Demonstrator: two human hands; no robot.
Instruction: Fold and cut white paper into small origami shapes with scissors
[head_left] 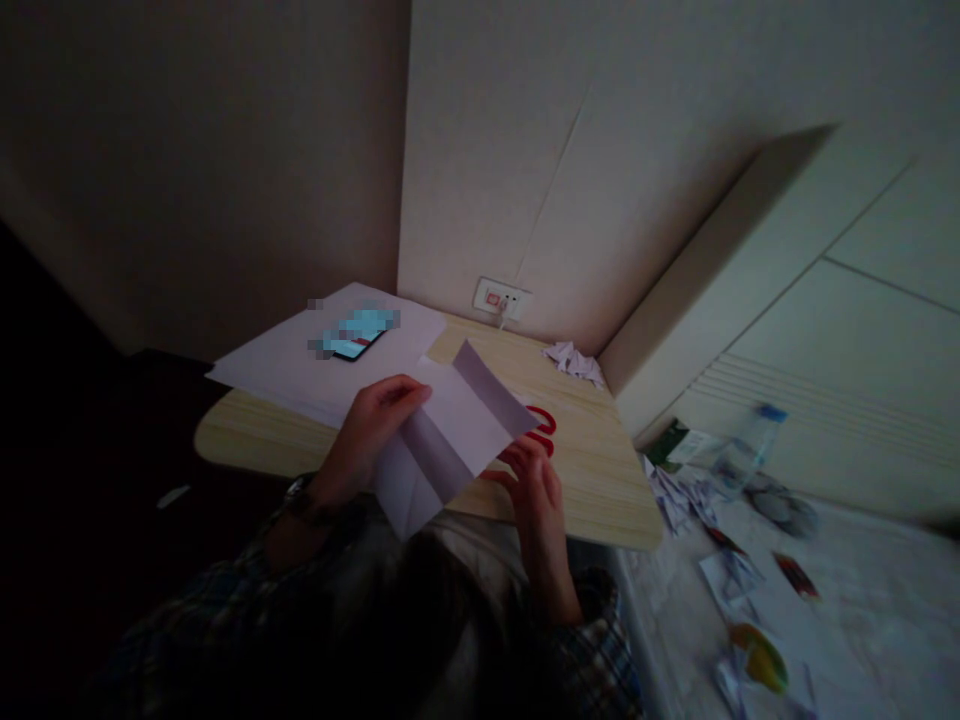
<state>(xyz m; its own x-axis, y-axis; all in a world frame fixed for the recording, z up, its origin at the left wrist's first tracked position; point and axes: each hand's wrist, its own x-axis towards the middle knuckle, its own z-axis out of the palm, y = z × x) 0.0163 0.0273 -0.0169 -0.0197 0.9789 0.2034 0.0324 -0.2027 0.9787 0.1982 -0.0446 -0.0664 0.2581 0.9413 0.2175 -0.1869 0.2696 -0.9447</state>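
My left hand pinches the left edge of a white sheet of paper between thumb and fingers. Creases run across this sheet, and its flaps stand up at the far right and near left. At the sheet's lower right edge is my right hand, its fingers curled and thumb reaching left against the paper; the fingertips are partly hidden there. Just beyond that hand, the red handles of scissors lie on the table, their blades covered by the paper.
A phone with its screen lit rests on larger white sheets at the left. Crumpled paper lies by the wall below a socket. On the lower right surface are a plastic bottle, more crumpled paper and scraps.
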